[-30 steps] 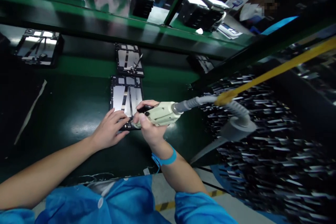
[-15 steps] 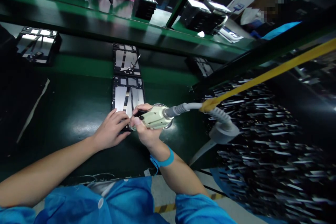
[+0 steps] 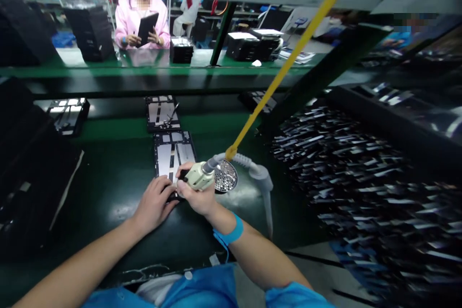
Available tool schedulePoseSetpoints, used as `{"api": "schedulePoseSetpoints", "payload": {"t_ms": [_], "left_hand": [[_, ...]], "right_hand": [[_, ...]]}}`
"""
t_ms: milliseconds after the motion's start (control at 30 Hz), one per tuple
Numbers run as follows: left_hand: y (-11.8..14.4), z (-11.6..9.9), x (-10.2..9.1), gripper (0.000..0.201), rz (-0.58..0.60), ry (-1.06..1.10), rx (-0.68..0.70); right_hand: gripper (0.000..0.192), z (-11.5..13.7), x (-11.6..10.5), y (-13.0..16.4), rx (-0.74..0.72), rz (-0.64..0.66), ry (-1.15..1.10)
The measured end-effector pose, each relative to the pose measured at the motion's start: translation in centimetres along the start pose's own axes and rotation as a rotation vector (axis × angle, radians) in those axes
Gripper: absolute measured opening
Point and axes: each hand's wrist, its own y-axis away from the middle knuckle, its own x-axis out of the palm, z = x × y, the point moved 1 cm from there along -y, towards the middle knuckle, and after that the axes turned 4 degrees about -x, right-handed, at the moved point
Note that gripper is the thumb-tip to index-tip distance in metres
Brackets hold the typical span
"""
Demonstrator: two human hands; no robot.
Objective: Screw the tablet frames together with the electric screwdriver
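Right hand (image 3: 198, 197) closed around driver (image 3: 198, 176) at panel's (image 3: 173, 155) near edge, left hand (image 3: 156, 202) flat with loose fingers on panel's near-left corner, screw dish (image 3: 226, 176) just right, second panel (image 3: 161, 112) beyond, bare green belt (image 3: 108, 178) left, cord (image 3: 288, 62) slanting overhead

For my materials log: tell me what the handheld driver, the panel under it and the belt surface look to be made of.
Driver in the right hand: likely pale moulded plastic, matt, with a ribbed grey hose. Panel, steadied by the left hand: probably sheet metal, bright silvery plates in a black frame. Belt surface: dark green, glossy, mirroring lights; perhaps rubber or PVC.
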Motion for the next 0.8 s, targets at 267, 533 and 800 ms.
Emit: {"api": "schedulePoseSetpoints", "payload": {"t_ms": [267, 533, 800], "left_hand": [[1.7, 0.9, -3.7, 0.021, 0.199, 0.075, 0.166], [3.3, 5.6, -7.5, 0.035, 0.237, -0.107, 0.258], [-4.2, 12.3, -5.2, 0.034, 0.174, -0.283, 0.286]], "right_hand": [[0.021, 0.7, -4.6, -1.7, 0.0, -0.283, -0.111], [0.022, 0.7, -5.9, -1.9, -0.085, -0.32, 0.031], [0.02, 0.2, -6.0, -2.4, -0.056, -0.329, 0.083]]}}
